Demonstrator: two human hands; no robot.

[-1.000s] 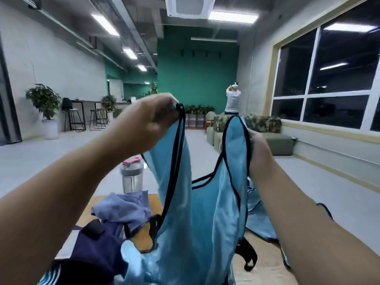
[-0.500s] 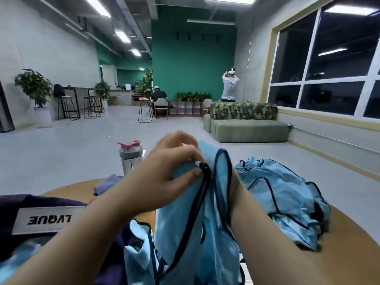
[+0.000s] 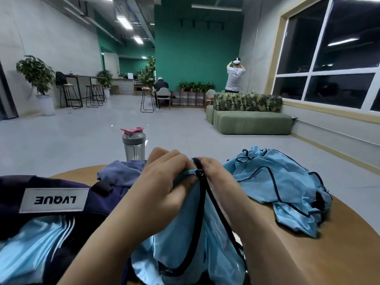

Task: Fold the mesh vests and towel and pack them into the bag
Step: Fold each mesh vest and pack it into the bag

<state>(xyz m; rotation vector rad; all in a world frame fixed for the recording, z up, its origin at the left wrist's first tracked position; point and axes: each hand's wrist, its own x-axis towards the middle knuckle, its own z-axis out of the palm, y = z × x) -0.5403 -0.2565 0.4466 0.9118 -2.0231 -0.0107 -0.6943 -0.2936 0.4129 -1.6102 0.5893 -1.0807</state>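
A light blue mesh vest (image 3: 191, 239) with black trim hangs folded lengthwise over the near edge of the table. My left hand (image 3: 164, 182) and my right hand (image 3: 218, 177) pinch its shoulder straps together at the top, side by side. More blue vests (image 3: 275, 182) lie crumpled on the table to the right. A purple-blue towel (image 3: 121, 173) lies bunched behind my left hand. The dark navy bag (image 3: 51, 202) with a white label and blue striped panel sits at the left.
A grey shaker bottle (image 3: 134, 144) with a pink lid stands at the far edge of the round wooden table (image 3: 308, 254). Beyond lie open floor, a green sofa (image 3: 250, 122), stools, plants and two people in the distance.
My hands have come down from head height toward the table and drawn together, bringing the two shoulder straps of the vest side by side. The view has tilted down.
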